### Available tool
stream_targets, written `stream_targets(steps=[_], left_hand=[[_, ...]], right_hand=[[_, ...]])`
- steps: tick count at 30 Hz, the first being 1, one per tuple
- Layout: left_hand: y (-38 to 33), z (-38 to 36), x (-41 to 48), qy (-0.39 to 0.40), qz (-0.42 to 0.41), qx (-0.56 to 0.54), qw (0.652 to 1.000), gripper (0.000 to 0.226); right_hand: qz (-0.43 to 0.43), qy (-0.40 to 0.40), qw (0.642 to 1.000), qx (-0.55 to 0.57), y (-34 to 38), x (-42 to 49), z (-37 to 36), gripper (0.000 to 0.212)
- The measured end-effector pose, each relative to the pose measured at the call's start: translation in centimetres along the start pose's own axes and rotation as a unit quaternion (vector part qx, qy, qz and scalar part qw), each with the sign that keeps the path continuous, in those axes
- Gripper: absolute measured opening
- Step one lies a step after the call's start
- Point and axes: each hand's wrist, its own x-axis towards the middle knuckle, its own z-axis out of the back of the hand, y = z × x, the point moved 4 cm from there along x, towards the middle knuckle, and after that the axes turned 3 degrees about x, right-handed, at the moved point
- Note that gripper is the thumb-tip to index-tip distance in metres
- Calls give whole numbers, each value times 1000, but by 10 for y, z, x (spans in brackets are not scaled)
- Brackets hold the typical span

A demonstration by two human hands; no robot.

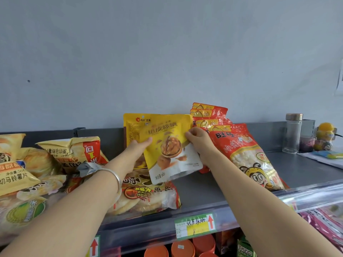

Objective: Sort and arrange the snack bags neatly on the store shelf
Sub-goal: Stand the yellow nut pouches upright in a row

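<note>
A yellow walnut bag (171, 151) is tilted above the grey shelf (200, 190), held at its left edge by my left hand (138, 148) and at its right edge by my right hand (199, 143). Behind it another yellow walnut bag (133, 125) stands against the back rail. A red rice-cracker bag with a bee (248, 156) leans to the right of my right hand, with several small red packs (209, 115) upright behind it. To the left lie yellow potato chip bags (72, 153) and a clear bag of round crackers (148, 197).
A glass jar (292, 133), a yellow figurine (325, 136) and papers (326, 156) sit at the shelf's right end. A price tag (194, 226) hangs on the front rail. Orange cups (182, 247) stand on the shelf below. Bare shelf shows between the cracker bags.
</note>
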Motion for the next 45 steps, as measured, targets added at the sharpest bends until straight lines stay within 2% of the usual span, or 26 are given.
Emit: stream_targets(steps=[1,2,4,7,9,13,18,21,23,29,32,39,45], left_hand=[[-3,-7,-2,20,1,-71,997,79],[-7,-14,-7,42,-13,-109,993,59],[-14,-27,-12,56,-54,-81,994,27],[-22,-40,-15,22,-106,-46,993,15],[-28,-47,-15,8,-138,-25,990,12],[-32,-59,-8,11,-163,8,987,11],[-11,-54,4,13,-111,114,987,36],[2,-51,10,23,-85,175,981,61],[5,-50,14,27,-75,196,977,69],[8,-55,15,30,-90,253,963,37],[8,-55,13,29,-89,261,961,36],[0,-51,3,-1,-92,221,971,49],[-10,-43,-10,-46,-119,234,964,46]], right_hand=[[-1,-22,999,38,0,0,3,14],[2,-39,998,54,-1,0,5,15],[-3,-60,997,43,-4,0,9,10],[-46,-38,997,50,-9,-1,13,15],[-44,-52,997,36,-9,2,19,21],[-2,-164,985,-43,1,5,33,33],[-47,-157,984,-65,-22,3,13,43],[-88,-156,983,-39,-40,4,2,39],[-100,-151,983,-19,-48,8,-1,37],[-110,-118,986,-39,-58,17,-9,42],[-115,-129,982,-74,-60,15,-6,45],[-11,-125,973,-193,-38,4,1,64],[108,-74,950,-285,-13,-10,-8,46]])
